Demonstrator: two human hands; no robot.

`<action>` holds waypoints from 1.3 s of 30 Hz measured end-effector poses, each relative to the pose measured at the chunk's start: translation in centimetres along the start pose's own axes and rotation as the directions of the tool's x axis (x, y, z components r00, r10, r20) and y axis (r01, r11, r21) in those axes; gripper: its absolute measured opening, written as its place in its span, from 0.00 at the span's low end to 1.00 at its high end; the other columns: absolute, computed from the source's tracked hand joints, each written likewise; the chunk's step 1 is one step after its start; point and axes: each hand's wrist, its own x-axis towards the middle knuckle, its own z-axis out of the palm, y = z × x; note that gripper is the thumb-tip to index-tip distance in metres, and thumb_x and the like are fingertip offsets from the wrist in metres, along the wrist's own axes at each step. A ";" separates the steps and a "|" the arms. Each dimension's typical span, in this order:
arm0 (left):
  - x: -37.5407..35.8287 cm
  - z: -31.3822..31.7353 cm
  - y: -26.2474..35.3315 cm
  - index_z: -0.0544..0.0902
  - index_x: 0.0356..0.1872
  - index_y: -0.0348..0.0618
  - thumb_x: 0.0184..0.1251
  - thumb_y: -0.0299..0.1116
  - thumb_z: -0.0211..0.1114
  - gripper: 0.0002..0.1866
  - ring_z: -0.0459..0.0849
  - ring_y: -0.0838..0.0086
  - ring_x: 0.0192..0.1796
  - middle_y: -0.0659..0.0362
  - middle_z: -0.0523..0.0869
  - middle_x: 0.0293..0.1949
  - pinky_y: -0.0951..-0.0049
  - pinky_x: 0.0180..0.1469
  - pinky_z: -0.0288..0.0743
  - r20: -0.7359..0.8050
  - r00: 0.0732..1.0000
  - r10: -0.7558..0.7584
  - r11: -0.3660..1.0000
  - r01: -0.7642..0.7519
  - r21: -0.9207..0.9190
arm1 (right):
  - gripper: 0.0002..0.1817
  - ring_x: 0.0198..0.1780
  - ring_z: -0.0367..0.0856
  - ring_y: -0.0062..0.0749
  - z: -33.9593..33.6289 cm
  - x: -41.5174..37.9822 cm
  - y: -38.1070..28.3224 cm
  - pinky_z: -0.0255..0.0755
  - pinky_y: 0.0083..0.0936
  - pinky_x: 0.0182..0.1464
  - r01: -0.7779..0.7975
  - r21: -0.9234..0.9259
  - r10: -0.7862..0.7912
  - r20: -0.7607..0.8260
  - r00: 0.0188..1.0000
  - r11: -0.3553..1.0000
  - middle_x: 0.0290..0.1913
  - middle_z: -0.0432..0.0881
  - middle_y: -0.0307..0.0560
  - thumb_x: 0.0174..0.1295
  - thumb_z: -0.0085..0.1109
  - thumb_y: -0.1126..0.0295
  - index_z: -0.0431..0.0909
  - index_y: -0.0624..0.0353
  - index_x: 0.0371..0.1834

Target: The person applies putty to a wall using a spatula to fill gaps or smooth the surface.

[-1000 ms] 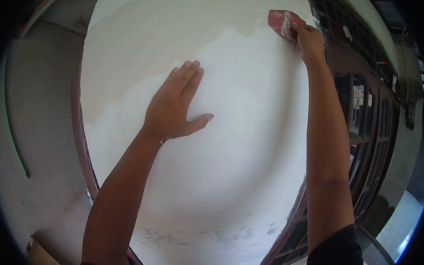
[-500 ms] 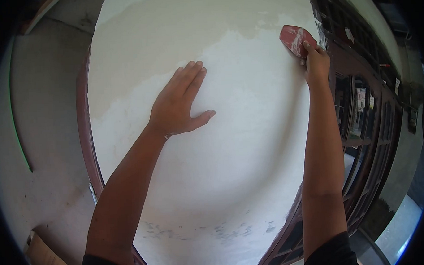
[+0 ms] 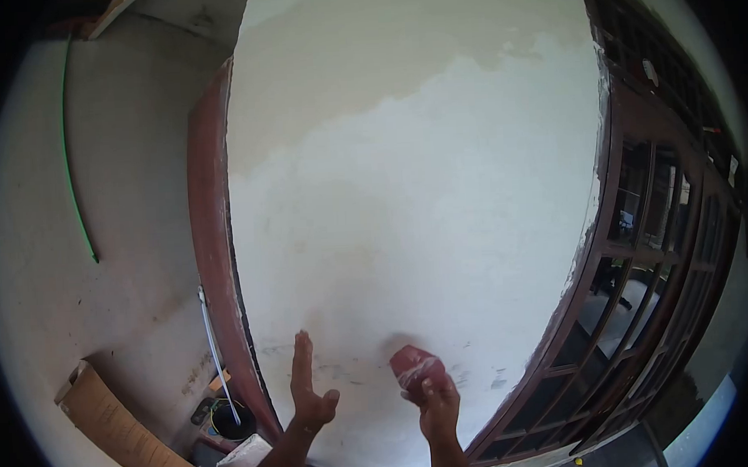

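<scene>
A wall panel (image 3: 415, 223) coated with white filler fills the middle of the view, with a beige patch across its upper part. Low in front of it, my right hand (image 3: 438, 410) grips a red putty scraper (image 3: 417, 368) smeared with white paste, its blade pointing up and to the left. My left hand (image 3: 311, 395) is to the left of it, fingers stretched upward and thumb apart, holding nothing. Dark scuff marks (image 3: 338, 370) show on the wall behind both hands.
Right of the wall stands a brown wooden frame with glass panes (image 3: 634, 264). A reddish-brown door edge (image 3: 212, 207) borders the left side. At lower left are a cardboard sheet (image 3: 132, 432), a black bucket (image 3: 234, 423) and a white tray (image 3: 244, 458). A green strip (image 3: 68, 155) hangs on the left wall.
Both hands have come down from the upper and middle wall to its lower part. The scraper moved down and left with my right hand; my left hand turned edge-on. The view also shifted.
</scene>
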 end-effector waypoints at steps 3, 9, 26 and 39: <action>-10.4 -3.1 -0.3 0.52 0.76 0.24 0.68 0.67 0.56 0.55 0.55 0.48 0.79 0.35 0.57 0.76 0.54 0.79 0.47 -0.066 0.943 -0.327 0.941 0.331 0.063 | 0.23 0.57 0.82 0.45 -0.8 -5.0 5.5 0.83 0.47 0.54 -0.352 0.097 0.353 0.012 0.936 0.931 0.59 0.77 0.54 0.74 0.54 0.66 0.66 0.63 0.68; -19.7 -11.9 3.3 0.53 0.76 0.25 0.68 0.69 0.54 0.55 0.55 0.51 0.80 0.37 0.57 0.77 0.57 0.79 0.45 -0.144 0.801 -0.581 0.799 0.595 0.084 | 0.27 0.64 0.77 0.52 3.3 -11.6 9.7 0.76 0.56 0.61 -0.682 0.104 0.684 0.021 0.729 0.724 0.64 0.74 0.57 0.78 0.42 0.54 0.63 0.62 0.70; -32.8 -29.5 6.4 0.61 0.74 0.31 0.78 0.62 0.41 0.42 0.71 0.53 0.72 0.41 0.80 0.62 0.56 0.77 0.52 -0.372 0.363 -0.854 0.378 0.925 0.034 | 0.18 0.45 0.84 0.28 13.6 -22.0 21.3 0.79 0.25 0.38 -0.751 -0.286 0.796 0.078 0.600 0.595 0.48 0.83 0.44 0.65 0.58 0.76 0.76 0.62 0.59; -43.1 -29.3 0.7 0.65 0.72 0.28 0.79 0.57 0.47 0.38 0.67 0.55 0.75 0.40 0.72 0.70 0.63 0.76 0.55 -0.540 -0.108 -0.835 0.074 0.950 -0.304 | 0.09 0.26 0.78 0.31 1.8 -18.4 38.7 0.71 0.32 0.32 -0.129 -0.945 0.700 0.128 0.703 0.302 0.27 0.82 0.46 0.63 0.65 0.70 0.79 0.66 0.37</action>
